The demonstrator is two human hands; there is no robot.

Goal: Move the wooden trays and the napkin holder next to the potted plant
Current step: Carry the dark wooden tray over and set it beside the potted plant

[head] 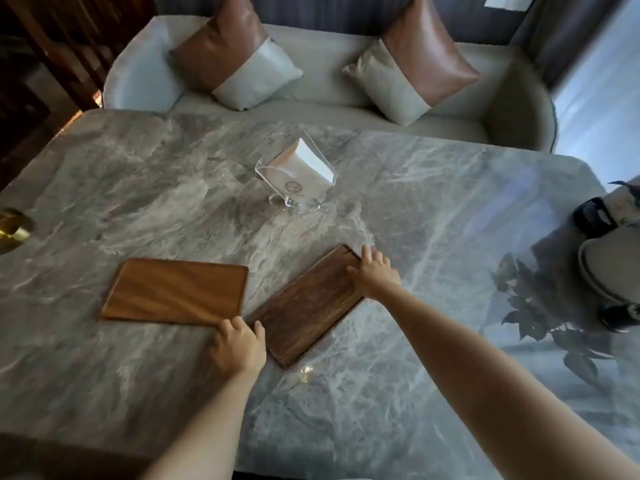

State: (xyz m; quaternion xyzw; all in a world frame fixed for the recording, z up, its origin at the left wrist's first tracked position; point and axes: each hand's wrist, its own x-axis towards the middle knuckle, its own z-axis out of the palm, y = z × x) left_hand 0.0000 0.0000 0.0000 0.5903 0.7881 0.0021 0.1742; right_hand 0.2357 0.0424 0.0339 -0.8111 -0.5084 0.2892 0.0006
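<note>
Two wooden trays lie flat on the grey marble table. The light tray is on the left, the dark tray lies diagonally to its right. My left hand grips the dark tray's near left corner, fingers also touching the light tray's corner. My right hand holds the dark tray's far right end. A clear napkin holder with white napkins stands behind them at mid-table. The potted plant shows only as a pot edge at the far right and a leafy reflection.
A pale sofa with two brown-and-grey cushions runs along the table's far side. A brass object sits at the left edge. Dark wooden furniture stands at the upper left. A bright window lies to the right.
</note>
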